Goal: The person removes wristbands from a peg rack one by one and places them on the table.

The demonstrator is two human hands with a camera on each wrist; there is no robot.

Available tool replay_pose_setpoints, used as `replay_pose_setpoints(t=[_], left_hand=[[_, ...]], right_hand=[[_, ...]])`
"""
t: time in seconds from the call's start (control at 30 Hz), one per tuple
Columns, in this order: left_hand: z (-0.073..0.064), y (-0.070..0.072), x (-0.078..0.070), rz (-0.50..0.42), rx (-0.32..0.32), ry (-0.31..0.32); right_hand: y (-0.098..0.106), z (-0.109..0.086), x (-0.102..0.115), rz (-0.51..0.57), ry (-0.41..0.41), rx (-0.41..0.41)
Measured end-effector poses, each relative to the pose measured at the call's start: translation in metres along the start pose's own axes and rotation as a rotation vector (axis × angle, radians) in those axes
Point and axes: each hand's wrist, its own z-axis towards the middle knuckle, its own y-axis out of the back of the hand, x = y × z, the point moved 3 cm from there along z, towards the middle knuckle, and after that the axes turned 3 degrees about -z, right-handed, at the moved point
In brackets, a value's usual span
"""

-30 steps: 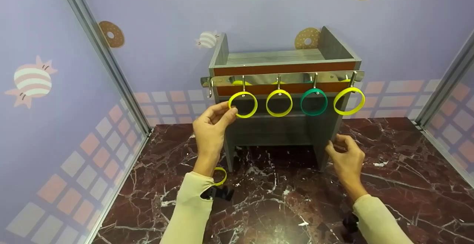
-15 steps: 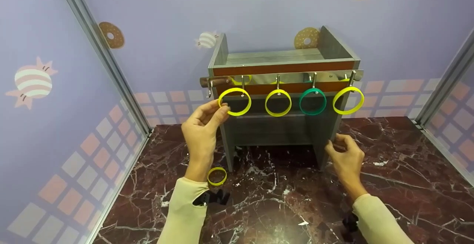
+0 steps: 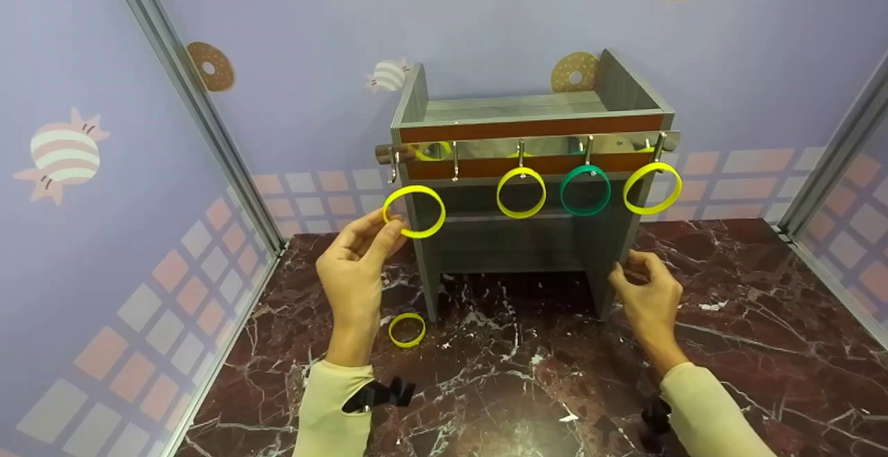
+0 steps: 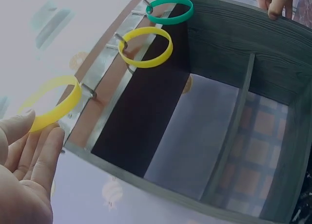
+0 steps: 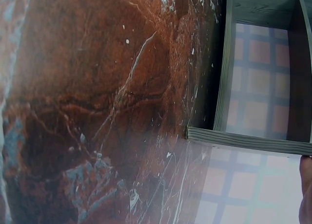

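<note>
My left hand [image 3: 354, 270] pinches a yellow ring [image 3: 442, 211] between thumb and fingers, in front of the shelf's left side. Held below a metal hook rail [image 3: 485, 148], the ring is off the hooks in the head view. A bare hook [image 3: 456, 159] is up and to its right. Further along the rail hang a second yellow ring [image 3: 543, 193], a green ring [image 3: 608, 190] and another yellow ring [image 3: 666, 209]. My right hand [image 3: 649, 297] grips the front edge of the grey wooden shelf's [image 3: 610, 249] right side panel, thumb in front.
One more yellow ring [image 3: 407, 345] lies on the dark red marbled table [image 3: 527, 387], by the shelf's left foot. At the rail's left end is another bare hook [image 3: 394, 166]. Patterned purple walls [image 3: 312, 96] enclose the table at the back and sides.
My left hand has drawn the yellow ring off its hook, first to the left, then down and further left. The right hand keeps its grip on the shelf.
</note>
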Motion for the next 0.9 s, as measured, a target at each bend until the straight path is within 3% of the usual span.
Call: replay_pose_setpoints(t=[0.37,0.9], left_hand=[[-0.01,0.041,0.021,-0.002,-0.091,0.066],[-0.02,0.106,0.073,0.09,-0.254,0.193]], right_hand=[[-0.003,0.0,-0.001,-0.021,0.005,-0.023],[-0.001,0.0,-0.001,-0.005,0.005,-0.01]])
